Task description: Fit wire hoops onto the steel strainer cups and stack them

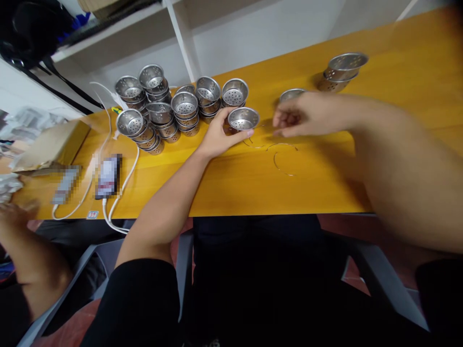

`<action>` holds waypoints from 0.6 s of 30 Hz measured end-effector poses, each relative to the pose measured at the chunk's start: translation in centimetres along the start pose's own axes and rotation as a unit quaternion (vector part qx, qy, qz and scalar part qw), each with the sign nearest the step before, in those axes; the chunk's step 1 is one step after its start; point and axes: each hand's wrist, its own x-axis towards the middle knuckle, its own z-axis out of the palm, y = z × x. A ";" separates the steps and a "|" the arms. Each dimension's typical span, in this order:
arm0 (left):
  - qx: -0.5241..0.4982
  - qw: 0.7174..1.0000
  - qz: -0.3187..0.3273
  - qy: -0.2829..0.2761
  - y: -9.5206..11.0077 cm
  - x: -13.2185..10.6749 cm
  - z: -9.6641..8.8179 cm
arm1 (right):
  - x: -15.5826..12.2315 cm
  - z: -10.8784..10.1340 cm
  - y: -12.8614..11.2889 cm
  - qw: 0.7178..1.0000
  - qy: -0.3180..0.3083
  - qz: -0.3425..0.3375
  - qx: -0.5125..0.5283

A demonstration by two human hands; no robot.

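Observation:
My left hand [219,135] is wrapped round a small perforated steel cup [243,118] that stands on the yellow table [231,188]. My right hand [300,115] hovers just right of it, blurred, fingers curled toward thin wire rings [284,159] lying on the table; whether it pinches one I cannot make out. Another steel cup [291,94] sits partly hidden behind my right hand.
Several stacks of the same perforated cups [162,108] stand at the back left. Two stacked cups [342,70] lie at the back right. White cables, a phone [108,176] and a cardboard box [50,147] sit at the left. Another person's hand [14,212] is at the far left.

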 end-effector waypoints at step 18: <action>0.012 0.999 0.033 -0.011 -0.9 -0.2 0.2 | 1.0 1.4 0.9 0.984 -0.114 0.052 -0.130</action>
